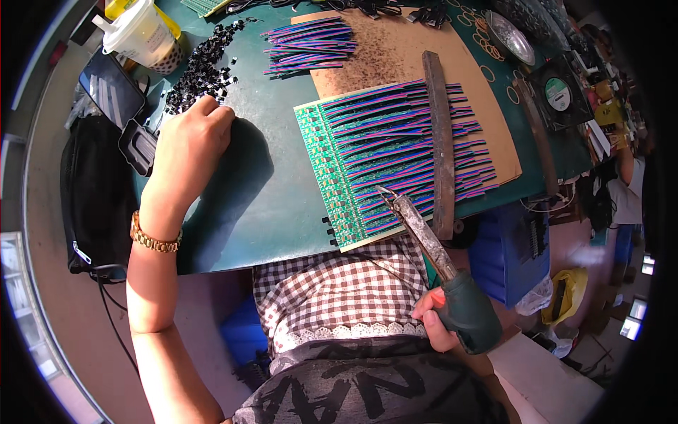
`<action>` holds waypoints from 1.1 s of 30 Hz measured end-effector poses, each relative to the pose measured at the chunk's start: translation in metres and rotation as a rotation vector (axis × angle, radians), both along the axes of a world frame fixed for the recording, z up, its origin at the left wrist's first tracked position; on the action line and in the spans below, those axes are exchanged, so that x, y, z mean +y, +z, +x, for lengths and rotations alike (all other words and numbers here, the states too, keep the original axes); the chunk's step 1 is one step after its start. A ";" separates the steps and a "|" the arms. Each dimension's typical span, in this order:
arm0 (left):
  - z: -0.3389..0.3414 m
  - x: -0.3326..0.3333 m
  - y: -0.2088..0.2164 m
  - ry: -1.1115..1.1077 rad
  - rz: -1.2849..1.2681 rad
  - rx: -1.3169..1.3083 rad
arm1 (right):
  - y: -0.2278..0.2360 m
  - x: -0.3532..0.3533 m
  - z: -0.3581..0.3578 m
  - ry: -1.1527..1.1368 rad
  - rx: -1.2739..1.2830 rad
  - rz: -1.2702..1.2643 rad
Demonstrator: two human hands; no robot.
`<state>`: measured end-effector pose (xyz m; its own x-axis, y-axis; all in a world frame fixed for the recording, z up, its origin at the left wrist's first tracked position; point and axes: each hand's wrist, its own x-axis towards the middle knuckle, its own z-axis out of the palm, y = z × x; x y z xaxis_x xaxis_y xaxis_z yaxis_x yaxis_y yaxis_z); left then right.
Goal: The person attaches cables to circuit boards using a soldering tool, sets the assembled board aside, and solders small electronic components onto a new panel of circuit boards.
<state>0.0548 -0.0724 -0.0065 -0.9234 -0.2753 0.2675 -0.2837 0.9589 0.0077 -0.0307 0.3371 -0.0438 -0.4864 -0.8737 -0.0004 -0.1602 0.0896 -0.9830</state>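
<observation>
My left hand [192, 145] reaches to the near edge of a pile of small black components [206, 67], its fingers closed; whatever they may pinch is hidden. In my right hand [439, 324] is a soldering iron [472, 314] with a dark green handle, its tip pointing over the near part of a green circuit board panel [330, 177]. Rows of blue, pink and black wires [385, 138] extend rightward from the panel. Across them lies a dark flat bar [439, 141]. Several black components stick out from the panel's near left edge.
Behind the panel, a wire bundle [311, 46] overlaps brown cardboard [385, 49]. A phone [113, 88], a lidded drink cup [145, 35] and a black tray [138, 147] stand left; a black bag [102, 191] hangs near there. To the right are rubber bands [487, 42] and a fan [558, 93].
</observation>
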 end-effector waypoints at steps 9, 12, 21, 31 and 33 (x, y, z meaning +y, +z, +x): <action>-0.008 0.025 0.006 -0.076 0.215 0.305 | 0.001 -0.006 -0.004 0.007 0.135 -0.025; -0.011 0.050 0.006 -0.429 0.446 0.342 | 0.003 -0.009 -0.007 0.047 0.098 -0.058; -0.014 0.070 -0.006 -0.759 0.348 0.195 | 0.002 -0.015 -0.007 -0.067 0.050 -0.172; -0.010 0.070 -0.010 -0.781 0.256 0.215 | 0.001 -0.011 0.007 -0.296 -0.477 0.177; -0.011 0.070 -0.012 -0.782 0.286 0.234 | 0.001 -0.012 0.015 -0.619 -1.156 0.321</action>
<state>0.0436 -0.0022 -0.0184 -0.8056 0.3304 0.4917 0.4958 0.8303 0.2544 -0.0159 0.3254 -0.0430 -0.3799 -0.3964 -0.8358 0.8886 0.0946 -0.4488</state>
